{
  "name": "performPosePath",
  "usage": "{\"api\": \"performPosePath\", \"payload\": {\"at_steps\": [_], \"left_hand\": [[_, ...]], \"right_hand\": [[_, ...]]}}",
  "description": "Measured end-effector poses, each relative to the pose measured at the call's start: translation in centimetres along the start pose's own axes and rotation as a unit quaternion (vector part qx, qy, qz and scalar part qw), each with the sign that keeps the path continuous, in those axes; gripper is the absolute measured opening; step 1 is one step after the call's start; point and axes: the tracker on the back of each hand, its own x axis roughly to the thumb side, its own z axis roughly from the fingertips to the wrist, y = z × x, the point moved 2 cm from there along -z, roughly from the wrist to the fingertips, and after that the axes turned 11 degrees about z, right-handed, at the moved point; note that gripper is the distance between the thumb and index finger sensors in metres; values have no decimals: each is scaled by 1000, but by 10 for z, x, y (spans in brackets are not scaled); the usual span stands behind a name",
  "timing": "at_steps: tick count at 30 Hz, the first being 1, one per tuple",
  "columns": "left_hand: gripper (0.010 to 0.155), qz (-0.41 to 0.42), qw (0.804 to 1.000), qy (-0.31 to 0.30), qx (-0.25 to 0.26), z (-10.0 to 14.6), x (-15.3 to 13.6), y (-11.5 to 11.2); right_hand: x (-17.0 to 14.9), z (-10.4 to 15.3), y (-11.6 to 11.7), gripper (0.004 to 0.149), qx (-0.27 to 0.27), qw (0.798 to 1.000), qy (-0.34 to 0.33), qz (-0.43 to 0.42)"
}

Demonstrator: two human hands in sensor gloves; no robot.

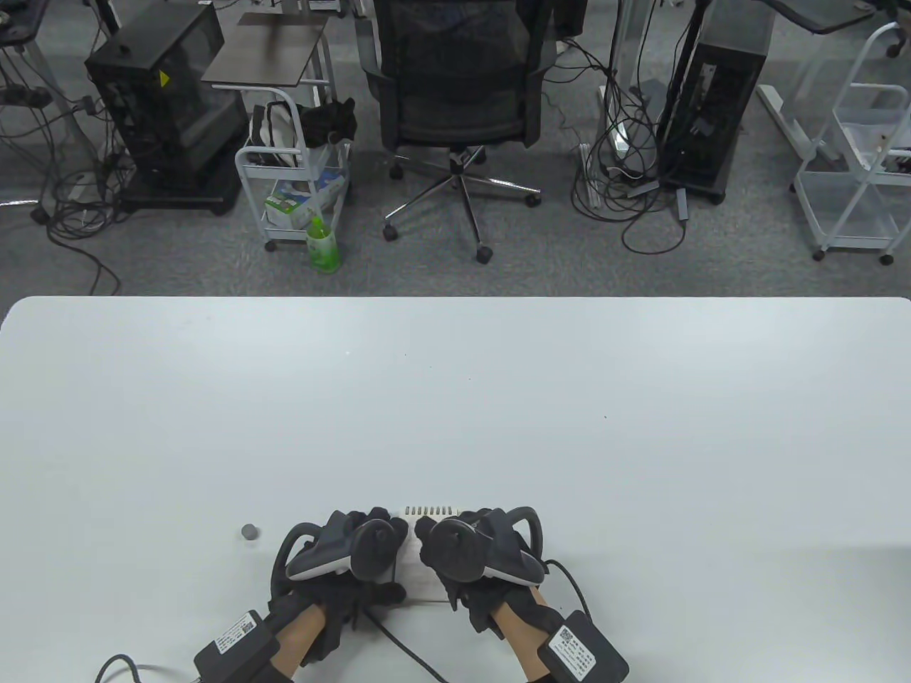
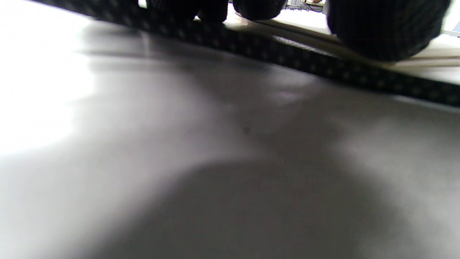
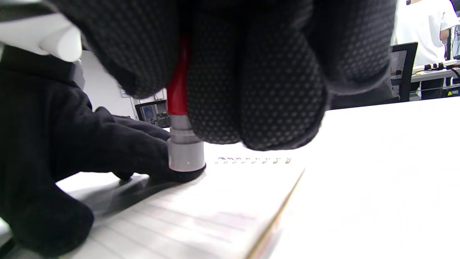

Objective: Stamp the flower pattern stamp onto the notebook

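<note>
A spiral-bound lined notebook (image 1: 420, 569) lies open near the table's front edge, mostly hidden under both hands; it also shows in the right wrist view (image 3: 201, 212). My right hand (image 1: 462, 548) grips a stamp with a red handle and grey base (image 3: 183, 144), upright, its base down on the page. My left hand (image 1: 356, 555) rests flat on the notebook's left side, its fingers (image 3: 118, 144) beside the stamp. A small grey cap (image 1: 250, 531) sits on the table left of the left hand. The left wrist view shows only blurred table, a cable and fingertips (image 2: 381, 28).
The white table (image 1: 455, 398) stretches far ahead and to both sides. Glove cables (image 1: 398, 640) run off the front edge. Beyond the far edge stand an office chair (image 1: 455, 107), a cart (image 1: 295, 178) and computer towers on the floor.
</note>
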Motion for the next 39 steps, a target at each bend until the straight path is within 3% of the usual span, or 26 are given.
{"api": "performPosePath", "payload": {"at_steps": [6, 27, 39], "left_hand": [[90, 0, 1000, 0, 0, 0, 0, 0], [90, -1, 1000, 0, -1, 0, 0, 0], [90, -2, 1000, 0, -3, 0, 0, 0]], "right_hand": [[6, -1, 9, 45, 21, 1000, -17, 17], [18, -3, 22, 44, 19, 998, -28, 48], [17, -3, 27, 42, 31, 999, -8, 19]]}}
